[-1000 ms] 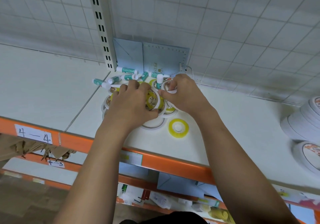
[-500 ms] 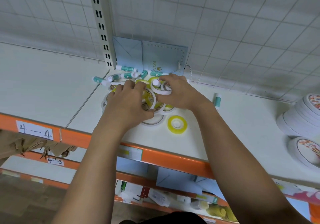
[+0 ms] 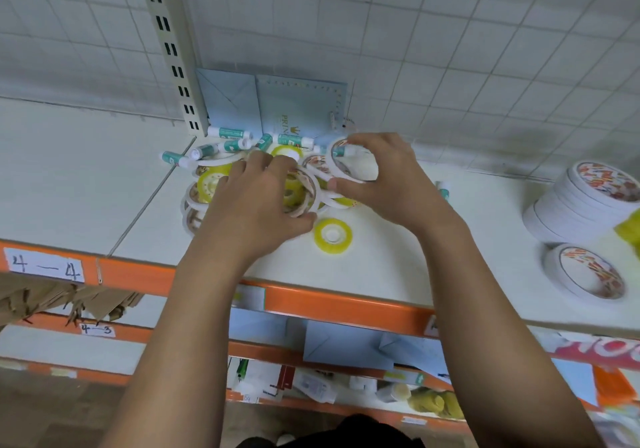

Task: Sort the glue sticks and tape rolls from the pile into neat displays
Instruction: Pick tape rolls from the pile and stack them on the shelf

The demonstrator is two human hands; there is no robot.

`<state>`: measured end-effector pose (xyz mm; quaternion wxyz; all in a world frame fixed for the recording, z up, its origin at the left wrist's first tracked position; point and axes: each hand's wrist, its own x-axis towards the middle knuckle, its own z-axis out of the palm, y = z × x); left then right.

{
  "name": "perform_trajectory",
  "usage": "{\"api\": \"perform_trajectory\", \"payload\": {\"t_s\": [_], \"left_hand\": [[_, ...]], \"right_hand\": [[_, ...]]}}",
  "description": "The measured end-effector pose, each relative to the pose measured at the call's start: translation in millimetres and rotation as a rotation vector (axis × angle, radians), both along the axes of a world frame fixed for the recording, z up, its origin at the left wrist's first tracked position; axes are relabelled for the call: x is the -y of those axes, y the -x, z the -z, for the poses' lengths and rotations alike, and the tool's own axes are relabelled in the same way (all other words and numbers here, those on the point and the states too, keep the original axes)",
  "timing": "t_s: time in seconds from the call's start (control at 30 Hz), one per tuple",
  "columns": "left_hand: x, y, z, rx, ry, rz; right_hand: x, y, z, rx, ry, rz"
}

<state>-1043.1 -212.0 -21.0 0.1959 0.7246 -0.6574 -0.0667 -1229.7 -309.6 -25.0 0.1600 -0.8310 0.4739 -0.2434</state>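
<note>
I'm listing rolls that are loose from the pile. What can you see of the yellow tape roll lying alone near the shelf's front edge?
The yellow roll is a small ring of glossy, see-through yellow tape wound on a white core. It lies flat on the white shelf, just in front of the pile and apart from it. The left hand's thumb tip is close beside it; whether they touch cannot be told.

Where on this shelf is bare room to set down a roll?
Bare: the white shelf panel left of the seam, and between the lone yellow tape roll and the stacked white tape rolls. Crowded: the mixed pile under the left hand and right hand.
</note>
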Motion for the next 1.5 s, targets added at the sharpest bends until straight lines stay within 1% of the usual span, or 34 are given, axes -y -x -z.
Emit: {"api": "perform_trajectory", "payload": {"t_s": [0.13, 0.37, 0.53, 0.7, 0.8, 0.9, 1.0, 1.13, 1.23, 1.37, 1.43, 1.5], "left_hand": [[8, 34, 4, -0.005, -0.019, 0.111], [30, 123, 10, -0.022, -0.091, 0.344], [42, 195, 11, -0.035, -0.081, 0.437], [48, 257, 13, -0.048, -0.084, 0.484], [50, 282, 14, -0.047, -0.095, 0.481], [52, 302, 13, -0.042, -0.109, 0.461], [52, 319, 12, -0.055, -0.102, 0.43], [52, 343, 15, -0.083, -0.096, 0.408], [53, 362, 18, -0.07, -0.076, 0.384], [52, 384, 24, -0.037, -0.056, 0.348], [52, 390, 28, -0.052, -0.063, 0.346], [51, 391, 31, -0.111, -0.084, 0.352]], "right_hand": [[-23, 46, 16, -0.046, -0.049, 0.099], [-55, 142, 34, -0.078, -0.103, 0.293], [-69, 213, 32, -0.034, -0.137, 0.397], [-72, 274, 34, -0.042, -0.134, 0.435], [-67, 299, 37, -0.023, -0.153, 0.437], [-59, 312, 41, -0.044, -0.162, 0.418], [-54, 320, 44, -0.072, -0.196, 0.363], [-52, 342, 47, -0.036, -0.232, 0.295], [-48, 361, 46, -0.07, -0.259, 0.247], [-46, 374, 46, -0.085, -0.23, 0.19], [-45, 376, 47, -0.066, -0.222, 0.171], [-42, 378, 46, -0.056, -0.224, 0.146]]}}
